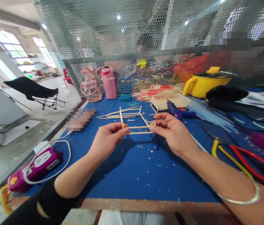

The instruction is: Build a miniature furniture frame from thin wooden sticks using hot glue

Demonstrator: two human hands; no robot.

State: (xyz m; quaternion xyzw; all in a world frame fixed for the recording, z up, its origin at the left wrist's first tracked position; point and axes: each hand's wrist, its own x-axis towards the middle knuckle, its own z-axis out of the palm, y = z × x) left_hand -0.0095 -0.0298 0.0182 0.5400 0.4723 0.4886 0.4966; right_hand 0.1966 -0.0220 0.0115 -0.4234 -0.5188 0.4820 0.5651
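A small open frame of thin wooden sticks [139, 127] is held between my two hands above the blue table. My left hand [110, 135] pinches its near left corner between thumb and fingers. At the near right corner, my right hand [169, 129] pinches it the same way. Two parallel sticks run between the hands, and the frame's far side rests or hovers beyond them; which one I cannot tell. Behind it lie loose sticks [106, 117]. A finished-looking stick tray [162, 104] stands farther back, with a blue glue gun [180, 113] against its front.
Scissors with red handles [256, 162] and yellow-handled pliers [230, 156] lie right. A purple power strip [37, 167] with a white cable is left. Pink bottles [109, 83], a stick pile [157, 92] and a yellow pot [208, 84] line the back, before a mesh screen [113, 40].
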